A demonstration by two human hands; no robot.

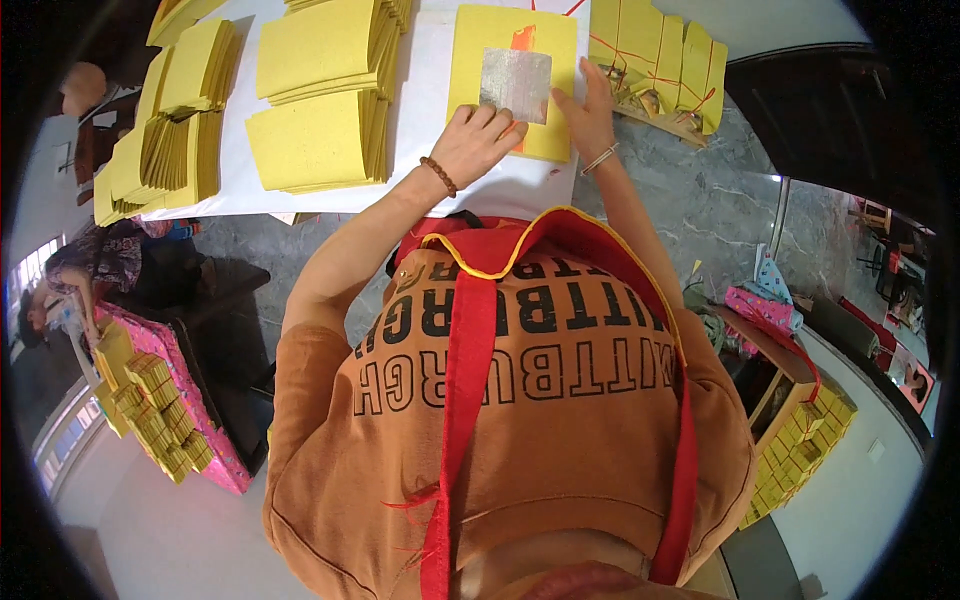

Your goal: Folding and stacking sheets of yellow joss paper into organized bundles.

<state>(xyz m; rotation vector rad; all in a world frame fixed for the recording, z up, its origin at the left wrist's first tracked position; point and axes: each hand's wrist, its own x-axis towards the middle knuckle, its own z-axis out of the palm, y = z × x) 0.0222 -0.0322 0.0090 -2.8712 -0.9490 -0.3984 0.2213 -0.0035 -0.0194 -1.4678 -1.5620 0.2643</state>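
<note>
A stack of yellow paper sheets [465,60] lies on the white-covered table, with an orange mark [523,38] on the top sheet. Over that mark rests a square of silver foil [512,72]. The fingers of my left hand [478,143] are bent and drawn together at the foil's lower edge, apparently pinching it; the fingertips are partly hidden. My right hand [592,118] is at the stack's right edge, its fingers stretched up along the side and the thumb apart, close to the foil's right edge.
More yellow paper stacks [318,135] stand on the white tabletop [420,100] to the left. Yellow bundles tied with red string [660,65] sit right of the table. Further bundles [160,400] lie on a pink-covered table at lower left, near another person [95,262]. Others [800,450] are stacked at lower right.
</note>
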